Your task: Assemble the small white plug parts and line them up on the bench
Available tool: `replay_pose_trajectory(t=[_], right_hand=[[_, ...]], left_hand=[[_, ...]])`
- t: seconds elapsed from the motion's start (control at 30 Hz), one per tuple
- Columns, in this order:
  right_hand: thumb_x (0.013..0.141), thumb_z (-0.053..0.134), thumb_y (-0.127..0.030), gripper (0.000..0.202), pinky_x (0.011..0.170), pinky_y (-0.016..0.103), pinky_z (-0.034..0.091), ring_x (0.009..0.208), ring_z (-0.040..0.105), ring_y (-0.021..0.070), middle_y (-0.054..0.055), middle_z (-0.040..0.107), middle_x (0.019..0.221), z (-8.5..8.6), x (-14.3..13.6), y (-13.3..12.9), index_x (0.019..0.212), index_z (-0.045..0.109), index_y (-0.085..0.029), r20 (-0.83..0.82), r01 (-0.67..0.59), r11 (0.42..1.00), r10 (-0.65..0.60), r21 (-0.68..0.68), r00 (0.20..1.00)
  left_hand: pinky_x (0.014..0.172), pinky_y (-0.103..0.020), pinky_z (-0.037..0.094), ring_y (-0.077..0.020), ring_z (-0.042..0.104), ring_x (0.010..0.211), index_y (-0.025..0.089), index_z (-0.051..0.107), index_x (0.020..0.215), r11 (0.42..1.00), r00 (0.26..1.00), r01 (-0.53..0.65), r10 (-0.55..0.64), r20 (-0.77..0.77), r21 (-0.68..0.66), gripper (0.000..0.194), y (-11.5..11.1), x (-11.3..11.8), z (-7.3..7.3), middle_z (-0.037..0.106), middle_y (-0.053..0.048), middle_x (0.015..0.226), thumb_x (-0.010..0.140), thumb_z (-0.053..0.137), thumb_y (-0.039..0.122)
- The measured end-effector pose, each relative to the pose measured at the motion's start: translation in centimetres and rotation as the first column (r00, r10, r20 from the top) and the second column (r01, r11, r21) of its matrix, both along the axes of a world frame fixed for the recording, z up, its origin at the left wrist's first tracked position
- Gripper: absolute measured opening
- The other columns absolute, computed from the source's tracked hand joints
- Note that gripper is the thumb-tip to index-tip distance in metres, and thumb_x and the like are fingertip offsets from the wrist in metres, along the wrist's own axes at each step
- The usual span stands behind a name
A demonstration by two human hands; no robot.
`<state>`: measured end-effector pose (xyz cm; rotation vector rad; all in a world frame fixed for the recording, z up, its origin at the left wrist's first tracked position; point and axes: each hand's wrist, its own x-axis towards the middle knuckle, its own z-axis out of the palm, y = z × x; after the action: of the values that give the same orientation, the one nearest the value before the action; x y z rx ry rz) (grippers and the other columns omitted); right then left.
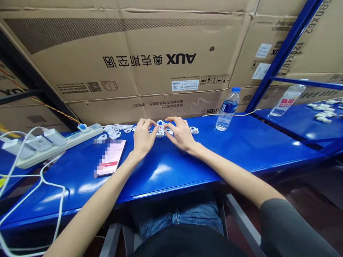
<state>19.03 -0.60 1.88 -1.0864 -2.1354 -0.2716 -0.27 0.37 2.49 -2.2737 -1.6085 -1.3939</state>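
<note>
Small white plastic parts, some with a round ring at one end, lie near the back edge of the blue table [227, 157]. My left hand [144, 137] is closed, thumb and index finger pinching the left side of a white plastic part [160, 133]. On its other side my right hand [181, 135] curls its thumb and fingers against the same part. The fingers partly cover it and neighbouring pieces. A loose white ringed piece [194, 130] lies just right of my right hand, and a group of loose white pieces [115, 130] is left of my left hand.
A phone [112, 157] lies left of my forearm. A power strip [88, 132] with white chargers and looping cables [41, 175] fills the left side. A water bottle [226, 109] stands right; another bottle [288, 100] is beyond the blue post. Cardboard boxes [150, 39] wall the back.
</note>
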Motion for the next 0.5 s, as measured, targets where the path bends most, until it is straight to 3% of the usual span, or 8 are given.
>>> replay_pose_trajectory(t=[0.5], right_hand=[[0.103,0.056,-0.028,0.018,0.101,0.042,0.042,0.128,0.053,0.0268,0.01,0.062,0.141,-0.23,0.12,0.21,0.113,0.07,-0.023,-0.007,0.02,1.0,-0.02,0.012,1.0]], left_hand=[[0.083,-0.036,0.053,-0.0219,0.064,0.09,0.02,0.073,0.094,0.997,0.997,0.076,-0.076,-0.013,-0.018,0.014,0.07,-0.05,0.28,0.065,-0.006,0.101,0.093,0.065,0.03]])
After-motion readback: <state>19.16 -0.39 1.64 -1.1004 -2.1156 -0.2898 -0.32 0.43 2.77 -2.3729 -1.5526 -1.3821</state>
